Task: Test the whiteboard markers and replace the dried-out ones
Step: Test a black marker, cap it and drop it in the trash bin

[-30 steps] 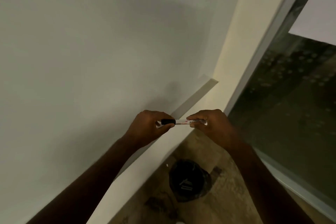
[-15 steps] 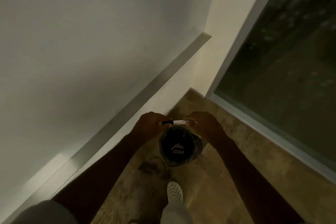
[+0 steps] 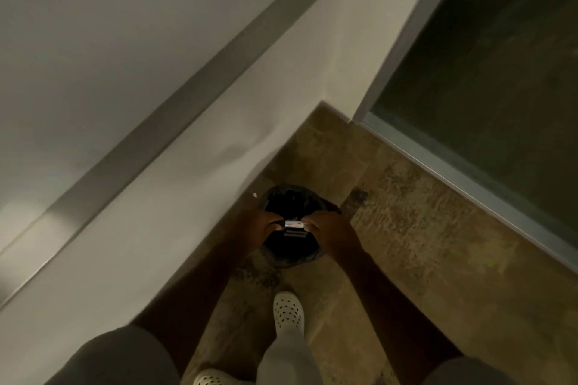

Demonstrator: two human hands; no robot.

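Now the person's view has swung down from the whiteboard to the round bin lined with a black bag [image 3: 292, 255] on the stone floor. The slim white-barrelled marker with a black cap [image 3: 294, 224] is held level directly above the bin's opening, where a second ago it was up at the board's tray. The left hand [image 3: 261, 225] pinches the capped end; the right hand [image 3: 331, 230] pinches the other end. In all likelihood this marker failed its test and is about to be discarded. A white perforated clog [image 3: 288, 311] stands just short of the bin.

sleeves [image 3: 125, 353]: grey, short | trousers [image 3: 286, 359]: light grey | clogs [image 3: 288, 311]: white, perforated
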